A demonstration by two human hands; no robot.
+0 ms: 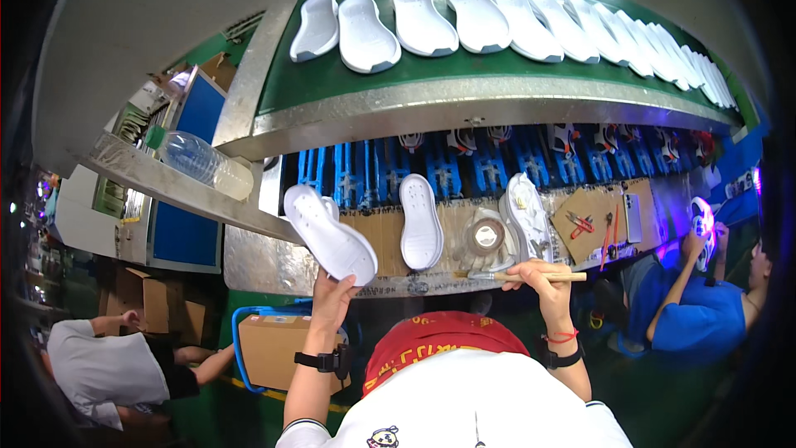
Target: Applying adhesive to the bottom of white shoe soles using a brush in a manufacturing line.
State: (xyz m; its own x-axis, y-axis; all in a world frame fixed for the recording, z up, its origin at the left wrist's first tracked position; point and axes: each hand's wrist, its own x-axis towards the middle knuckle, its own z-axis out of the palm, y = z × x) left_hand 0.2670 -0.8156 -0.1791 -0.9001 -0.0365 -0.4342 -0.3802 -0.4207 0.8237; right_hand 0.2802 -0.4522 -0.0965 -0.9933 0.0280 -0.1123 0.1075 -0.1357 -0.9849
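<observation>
My left hand (333,300) is closed on the heel end of a white shoe sole (327,232), tilted above the left part of the bench. Part of another white piece shows behind it. Closed round a thin brush (570,277) with a pale wooden handle is my right hand (541,280), at the bench's near edge. The brush lies level and its tip points left. Between the hands a second white sole (421,222) lies on brown cardboard. Beside it sit a round brown ring like a tape roll (485,236) and a white sole (526,211) with small bits on it.
Many white soles (427,21) line a green conveyor (332,83) above. Blue racks (398,166) stand under it. Red-handled pliers (579,222) and a phone (633,217) lie right; a plastic bottle (203,162) lies left. A co-worker (692,299) sits right, another person (108,365) left.
</observation>
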